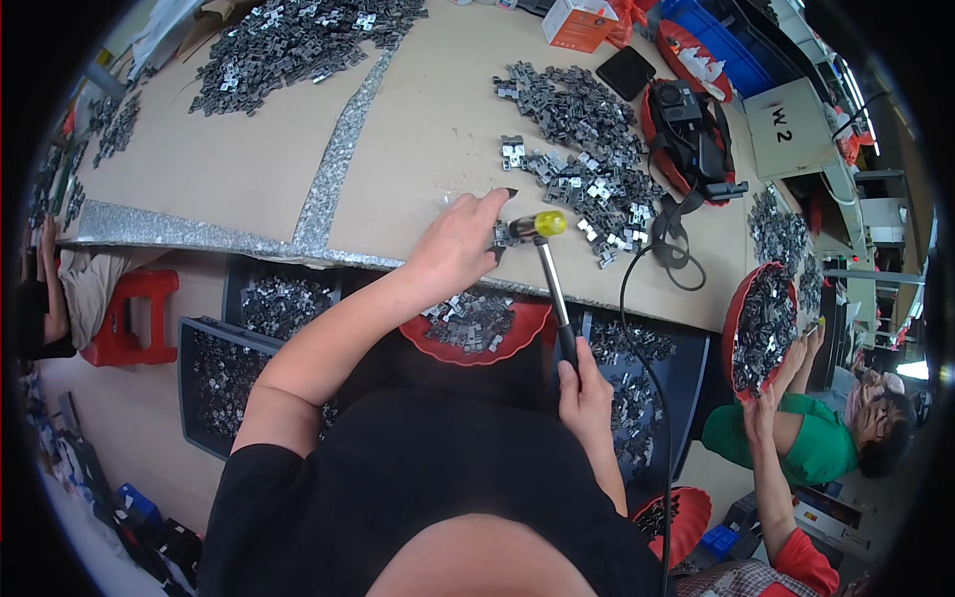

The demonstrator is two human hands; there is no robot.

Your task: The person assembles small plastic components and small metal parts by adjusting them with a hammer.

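Note:
My left hand [460,246] rests on the cardboard-covered table [418,149], its fingers pinching a small metal part [502,235] against the surface. My right hand [582,390] grips the black handle of a small hammer [550,274] low down. The hammer's yellow-capped head [538,225] sits right beside the pinched part, touching or nearly touching it. A red shallow dish [517,333] of similar metal parts lies on my lap below the table edge. A large pile of grey metal clips [587,149] spreads just right of my left hand.
Another heap of clips [298,40] lies at the far left of the table. Dark bins [214,383] of parts stand under the table. A person in green [806,438] at the right holds a red dish [761,328] of parts. A black camera [691,119] and an orange box [577,22] sit far right.

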